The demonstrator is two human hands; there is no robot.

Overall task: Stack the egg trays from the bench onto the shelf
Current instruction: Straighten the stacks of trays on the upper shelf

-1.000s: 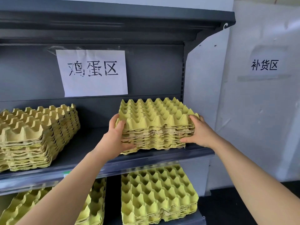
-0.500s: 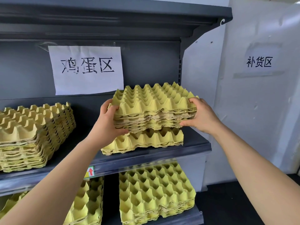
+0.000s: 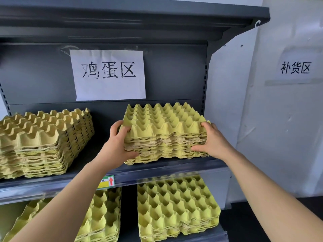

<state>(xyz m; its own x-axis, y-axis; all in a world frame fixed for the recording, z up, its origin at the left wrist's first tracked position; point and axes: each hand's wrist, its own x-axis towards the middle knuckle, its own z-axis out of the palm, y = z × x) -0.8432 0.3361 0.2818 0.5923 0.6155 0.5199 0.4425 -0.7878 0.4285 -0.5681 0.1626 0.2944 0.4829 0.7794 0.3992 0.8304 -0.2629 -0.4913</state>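
Note:
A stack of yellow-green cardboard egg trays (image 3: pixel 164 131) sits on the right part of the dark grey middle shelf (image 3: pixel 157 169). My left hand (image 3: pixel 117 145) grips the stack's left side, thumb on its top edge and fingers beneath its lower layers. My right hand (image 3: pixel 212 140) clasps the right side the same way. The stack's bottom rests on the shelf board, close to its front edge.
A taller tray stack (image 3: pixel 43 142) fills the shelf's left part. Two more stacks stand on the lower shelf, left (image 3: pixel 99 215) and right (image 3: pixel 176 206). A paper sign (image 3: pixel 108 75) hangs on the back panel. A white wall (image 3: pixel 279 119) is to the right.
Half a second ago the upper trays were lifted off the bottom tray; they have now come down onto it, forming one stack again. Both hands stay on its sides.

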